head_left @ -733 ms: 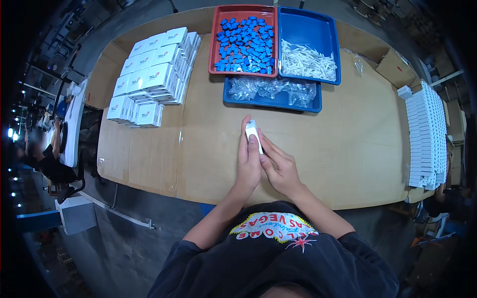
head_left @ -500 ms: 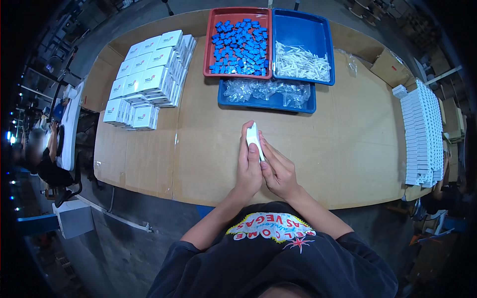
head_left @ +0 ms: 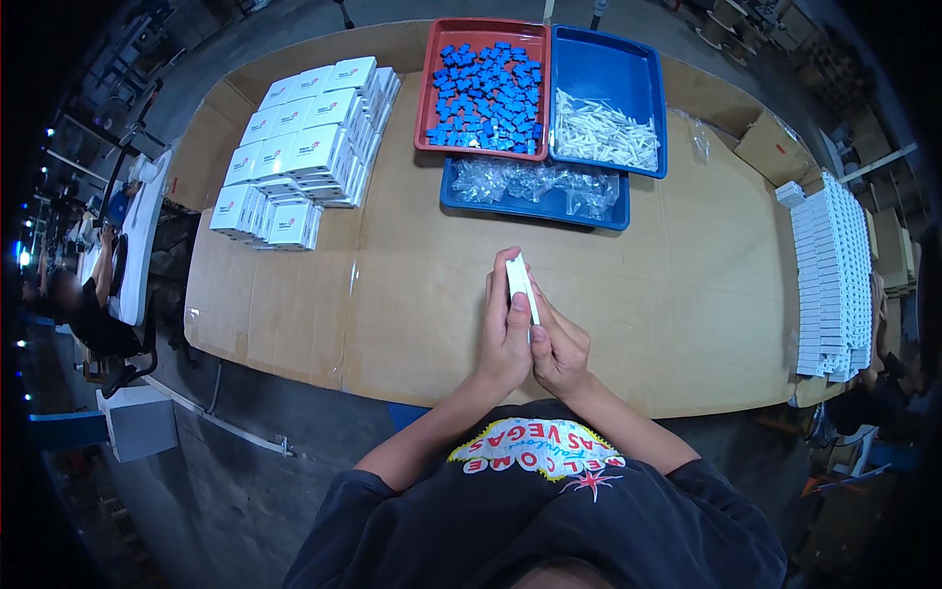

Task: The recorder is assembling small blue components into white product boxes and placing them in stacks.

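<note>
Between my two hands, above the near middle of the table, a thin white box-like piece is held on edge. My left hand is closed on its left side, thumb lying along the edge that faces up. From the other side my right hand presses on it, with the thumb at the piece's near end. The broad faces of the piece are hidden by my palms and fingers.
Beyond my hands stand a red tray of blue connector-like parts, a blue tray of white slender pieces and a lower blue tray of clear plastic. White boxes are stacked left; white pieces right. A person sits far left.
My hands and the white piece have shifted slightly right in the picture, and the piece has turned a little. Both hands still hold it. The whole view has shifted slightly too.
</note>
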`<state>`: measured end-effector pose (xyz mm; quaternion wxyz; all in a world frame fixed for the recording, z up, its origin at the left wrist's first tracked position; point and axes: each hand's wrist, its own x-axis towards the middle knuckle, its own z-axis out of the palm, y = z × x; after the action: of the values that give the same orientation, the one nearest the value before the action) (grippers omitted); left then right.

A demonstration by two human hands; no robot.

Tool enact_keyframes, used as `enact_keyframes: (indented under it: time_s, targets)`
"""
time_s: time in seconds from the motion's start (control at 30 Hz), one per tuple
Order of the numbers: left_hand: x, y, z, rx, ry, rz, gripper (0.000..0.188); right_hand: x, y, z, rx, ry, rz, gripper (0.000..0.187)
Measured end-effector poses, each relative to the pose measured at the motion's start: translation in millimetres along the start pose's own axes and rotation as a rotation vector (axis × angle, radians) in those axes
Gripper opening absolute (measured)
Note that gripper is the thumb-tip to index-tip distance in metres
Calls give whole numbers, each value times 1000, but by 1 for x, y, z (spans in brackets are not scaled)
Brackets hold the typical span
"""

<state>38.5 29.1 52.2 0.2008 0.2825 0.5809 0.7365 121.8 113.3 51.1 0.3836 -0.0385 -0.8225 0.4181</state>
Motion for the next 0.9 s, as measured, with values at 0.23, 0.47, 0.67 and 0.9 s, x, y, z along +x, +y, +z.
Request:
enact_keyframes:
  time_s: [0.23, 0.47, 0.67, 0.9]
  targets:
    - [-1, -5, -3, -29, 25, -54, 72, -5, -6, 2, 47, 0, 88, 43]
    - [12, 7, -12, -138, -37, -47, 63, 16, -7, -11, 211, -98, 235, 44]
    - [13, -7, -21, 152, -153, 69, 94, 36, -13, -23, 738, -73, 959, 54]
    - [15, 8, -9, 62, -34, 73, 95, 44, -19, -14, 811, -34, 1050, 50]
